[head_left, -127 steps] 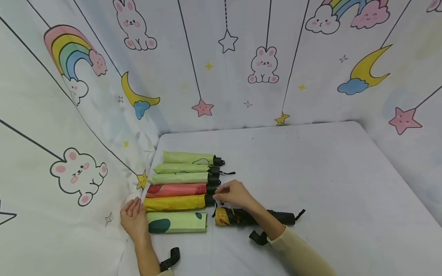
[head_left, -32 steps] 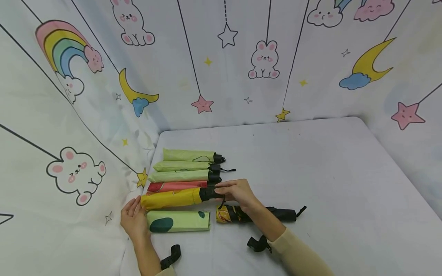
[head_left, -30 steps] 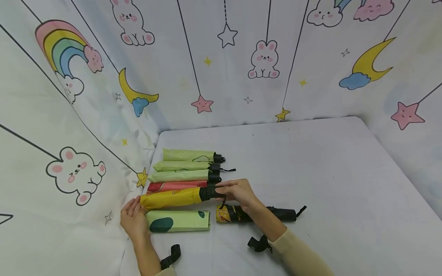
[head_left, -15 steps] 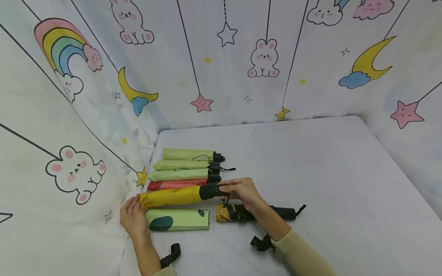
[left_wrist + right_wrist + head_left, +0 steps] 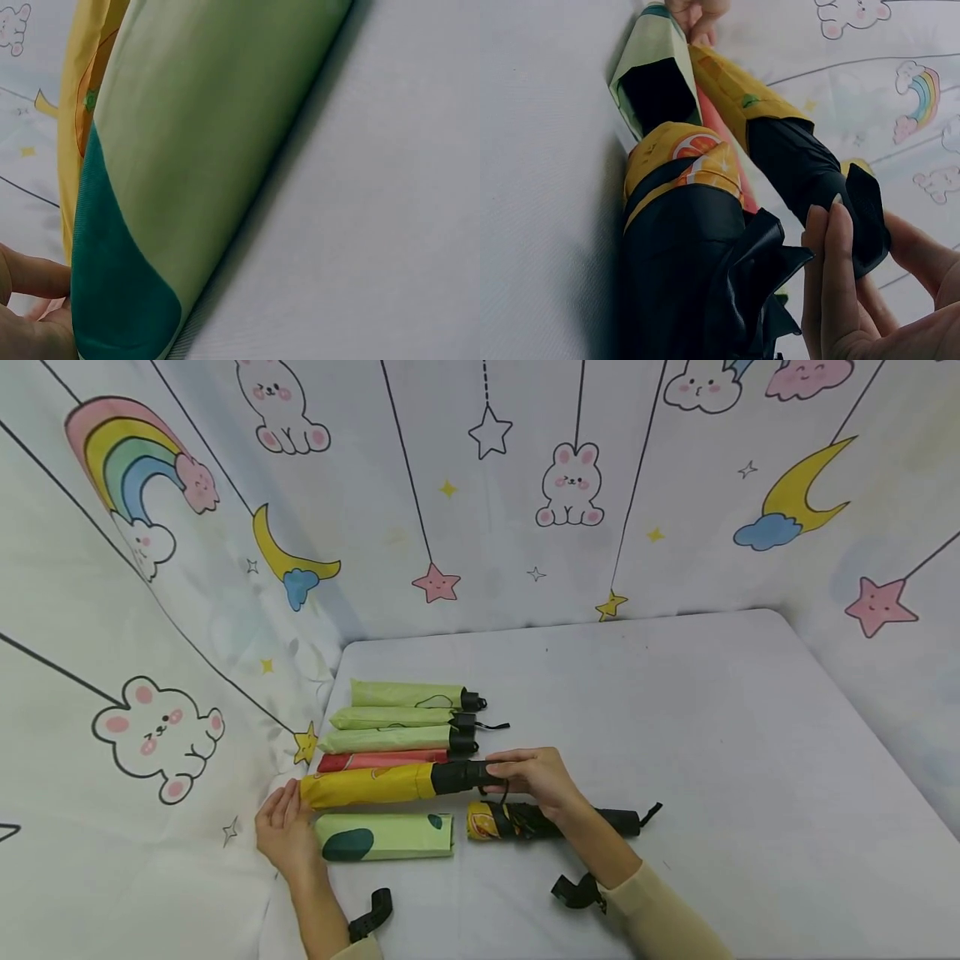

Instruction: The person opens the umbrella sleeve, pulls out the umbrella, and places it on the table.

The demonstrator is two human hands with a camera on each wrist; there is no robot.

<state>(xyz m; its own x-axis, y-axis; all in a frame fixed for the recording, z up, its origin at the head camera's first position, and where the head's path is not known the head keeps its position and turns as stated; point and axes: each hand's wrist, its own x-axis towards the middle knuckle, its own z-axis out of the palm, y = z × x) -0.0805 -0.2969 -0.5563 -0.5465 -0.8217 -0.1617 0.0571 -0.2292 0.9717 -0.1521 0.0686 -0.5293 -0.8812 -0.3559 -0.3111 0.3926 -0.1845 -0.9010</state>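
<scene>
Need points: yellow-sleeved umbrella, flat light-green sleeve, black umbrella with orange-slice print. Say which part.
yellow-sleeved umbrella point(image 5: 397, 782): head view, middle of the sleeve's side
flat light-green sleeve point(image 5: 401, 837): head view, upper face, right of the dark green patch
black umbrella with orange-slice print point(image 5: 682, 244): right wrist view, black section below the print

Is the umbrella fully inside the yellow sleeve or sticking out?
Sticking out: its black end shows beyond the yellow sleeve, pinched by the right hand.

Cannot see the lower side of the red umbrella point(image 5: 382, 761) behind the yellow umbrella point(image 5: 367, 786), left of centre in the head view, nor the middle of the black umbrella point(image 5: 621, 822) behind the right forearm point(image 5: 597, 845). Cannot make out the dark inside of the green cover point(image 5: 658, 41), upper left in the right wrist view.
</scene>
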